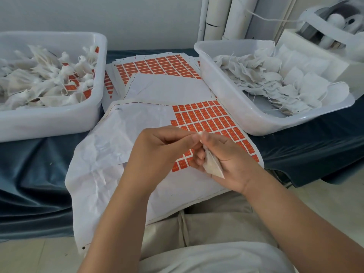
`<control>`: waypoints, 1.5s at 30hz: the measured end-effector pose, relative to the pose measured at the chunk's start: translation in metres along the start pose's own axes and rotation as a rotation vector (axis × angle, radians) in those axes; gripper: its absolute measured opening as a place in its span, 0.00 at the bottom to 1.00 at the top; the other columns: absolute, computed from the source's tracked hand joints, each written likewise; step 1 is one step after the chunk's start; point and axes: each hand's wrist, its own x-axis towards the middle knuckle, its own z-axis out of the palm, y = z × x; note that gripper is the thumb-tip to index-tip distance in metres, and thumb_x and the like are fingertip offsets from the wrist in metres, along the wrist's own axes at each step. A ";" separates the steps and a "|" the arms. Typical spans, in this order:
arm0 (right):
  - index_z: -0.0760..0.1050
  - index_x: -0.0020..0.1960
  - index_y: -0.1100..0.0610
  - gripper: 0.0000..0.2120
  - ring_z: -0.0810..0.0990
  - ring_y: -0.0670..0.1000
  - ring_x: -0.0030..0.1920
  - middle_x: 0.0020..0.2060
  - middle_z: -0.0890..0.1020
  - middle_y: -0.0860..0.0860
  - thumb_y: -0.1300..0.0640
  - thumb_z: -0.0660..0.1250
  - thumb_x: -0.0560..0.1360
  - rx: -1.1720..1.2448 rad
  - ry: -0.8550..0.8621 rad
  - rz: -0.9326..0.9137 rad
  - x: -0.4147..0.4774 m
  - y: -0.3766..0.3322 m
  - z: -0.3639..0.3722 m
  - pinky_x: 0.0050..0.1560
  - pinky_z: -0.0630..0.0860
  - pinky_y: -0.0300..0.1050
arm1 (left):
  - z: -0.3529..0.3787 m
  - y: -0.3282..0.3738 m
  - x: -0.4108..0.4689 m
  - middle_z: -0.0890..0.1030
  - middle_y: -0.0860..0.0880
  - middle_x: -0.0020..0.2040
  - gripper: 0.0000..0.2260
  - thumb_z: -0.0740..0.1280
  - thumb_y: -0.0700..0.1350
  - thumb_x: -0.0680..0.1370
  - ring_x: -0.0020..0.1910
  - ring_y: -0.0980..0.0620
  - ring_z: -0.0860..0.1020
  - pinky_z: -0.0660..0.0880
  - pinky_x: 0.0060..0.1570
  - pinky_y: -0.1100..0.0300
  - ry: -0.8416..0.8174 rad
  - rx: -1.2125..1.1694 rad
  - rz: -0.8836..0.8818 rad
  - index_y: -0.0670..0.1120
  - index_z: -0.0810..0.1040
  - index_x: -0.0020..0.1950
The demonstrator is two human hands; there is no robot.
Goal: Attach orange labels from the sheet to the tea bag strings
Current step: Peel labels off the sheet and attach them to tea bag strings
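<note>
A white tea bag (213, 166) lies in the palm of my right hand (226, 158), whose fingers curl round it. Thumb and fingertips of my left hand (157, 148) meet my right thumb at a small white bit (199, 134), most likely the string's end. Both hands hover over the label sheet (122, 146), which is partly peeled. Its remaining orange labels (206, 117) fill the upper right part. The string itself is too thin to make out.
A white tub (59, 123) at the left holds tea bags with orange labels on them. A second tub (236, 107) at the right holds unlabelled bags. More label sheets (157, 66) lie at the back, on a dark blue cloth (29, 174).
</note>
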 end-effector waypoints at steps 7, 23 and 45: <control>0.86 0.51 0.49 0.17 0.79 0.46 0.41 0.38 0.80 0.49 0.38 0.66 0.82 -0.243 0.062 -0.036 -0.006 -0.004 0.006 0.52 0.80 0.44 | -0.007 -0.001 0.002 0.88 0.53 0.43 0.08 0.72 0.55 0.76 0.44 0.57 0.86 0.77 0.43 0.72 -0.009 -0.041 -0.080 0.54 0.89 0.44; 0.77 0.70 0.40 0.18 0.87 0.57 0.57 0.52 0.88 0.55 0.42 0.71 0.81 -0.347 0.154 -0.262 -0.004 -0.006 0.011 0.64 0.80 0.61 | 0.005 -0.001 0.001 0.85 0.52 0.39 0.11 0.68 0.56 0.81 0.39 0.48 0.83 0.82 0.41 0.55 0.116 0.108 0.015 0.55 0.85 0.43; 0.83 0.45 0.47 0.08 0.76 0.46 0.39 0.37 0.75 0.49 0.49 0.68 0.82 0.009 0.216 -0.167 -0.004 -0.009 0.016 0.49 0.78 0.43 | 0.008 0.001 -0.001 0.83 0.61 0.41 0.12 0.64 0.54 0.84 0.37 0.59 0.82 0.76 0.34 0.72 0.232 0.328 0.040 0.54 0.77 0.42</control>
